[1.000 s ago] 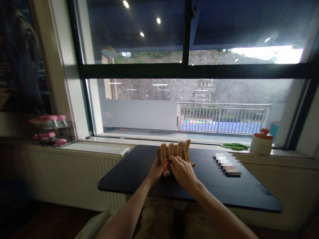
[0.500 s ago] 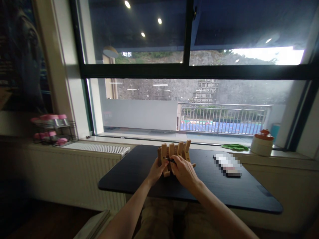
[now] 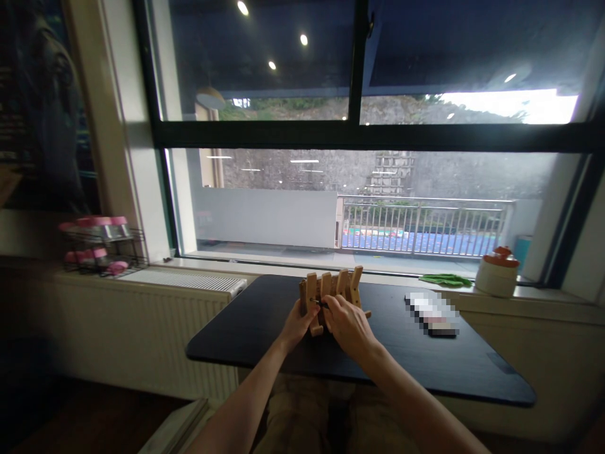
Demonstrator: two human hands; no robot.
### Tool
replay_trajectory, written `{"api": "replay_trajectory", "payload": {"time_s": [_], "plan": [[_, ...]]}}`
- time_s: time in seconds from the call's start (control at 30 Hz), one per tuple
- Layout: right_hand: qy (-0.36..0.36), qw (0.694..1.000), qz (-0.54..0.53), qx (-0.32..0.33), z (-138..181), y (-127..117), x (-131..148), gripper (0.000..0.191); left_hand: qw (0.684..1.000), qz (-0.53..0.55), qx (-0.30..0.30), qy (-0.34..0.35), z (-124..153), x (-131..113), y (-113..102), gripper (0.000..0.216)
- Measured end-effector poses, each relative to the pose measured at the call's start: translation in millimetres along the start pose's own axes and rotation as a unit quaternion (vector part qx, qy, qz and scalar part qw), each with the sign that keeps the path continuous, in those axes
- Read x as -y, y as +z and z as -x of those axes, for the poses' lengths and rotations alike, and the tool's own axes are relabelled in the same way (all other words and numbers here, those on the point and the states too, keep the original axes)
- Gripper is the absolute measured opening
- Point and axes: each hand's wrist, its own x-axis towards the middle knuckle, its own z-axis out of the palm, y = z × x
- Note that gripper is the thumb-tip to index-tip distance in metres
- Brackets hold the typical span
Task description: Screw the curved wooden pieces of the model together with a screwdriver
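Observation:
A small wooden slatted frame [image 3: 311, 285] with several upright pieces stands at the middle of the dark table [image 3: 236, 331]. My left hand [image 3: 297, 325] grips its near left end, the thumb pressed on the front slat. Closed at the frame's front is my right hand [image 3: 348, 325], its fingers pinched around a thin dark tool [image 3: 323, 304] that points left toward that slat. Most of the tool is covered by my fingers, so its exact kind cannot be made out. Parts of the frame behind my hands are hidden.
On the table's right lies a flat, pixelated object [image 3: 432, 315]. The sill holds a green cloth [image 3: 445, 280] and a white pot with an orange lid [image 3: 497, 272]. At left, a wire rack [image 3: 101, 246] with pink-lidded jars stands by the radiator [image 3: 155, 321].
My right hand's fingers have shifted slightly around the dark tool, and less of it shows. My left hand and the wooden frame stay almost in place.

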Motion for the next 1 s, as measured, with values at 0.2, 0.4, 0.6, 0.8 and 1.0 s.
{"api": "replay_trajectory", "payload": {"time_s": [0.2, 0.4, 0.6, 0.8, 1.0], "plan": [[-0.044, 0.992, 0.105, 0.053, -6.6, -11.5, 9.0, 0.017, 0.999, -0.023, 0.012, 0.021, -2.1, 4.1, -1.1, 0.050], [-0.055, 0.988, 0.130, 0.060, -10.8, -11.6, 8.4, 0.015, 0.998, -0.028, -0.016, 0.047, -3.2, 3.3, 0.9, 0.048], [-0.044, 0.989, 0.136, 0.045, 0.1, -6.8, 7.8, 0.016, 0.999, -0.014, -0.029, 0.026, -3.3, 1.1, 3.0, 0.043], [-0.032, 0.984, 0.165, 0.058, 5.7, -5.7, 14.7, 0.018, 0.999, -0.015, -0.027, 0.008, -3.7, 2.5, 4.4, 0.038], [-0.026, 0.980, 0.178, 0.079, 2.7, -2.8, 25.9, 0.019, 0.999, -0.020, -0.005, 0.038, -4.7, 6.1, 2.2, 0.036]]}}
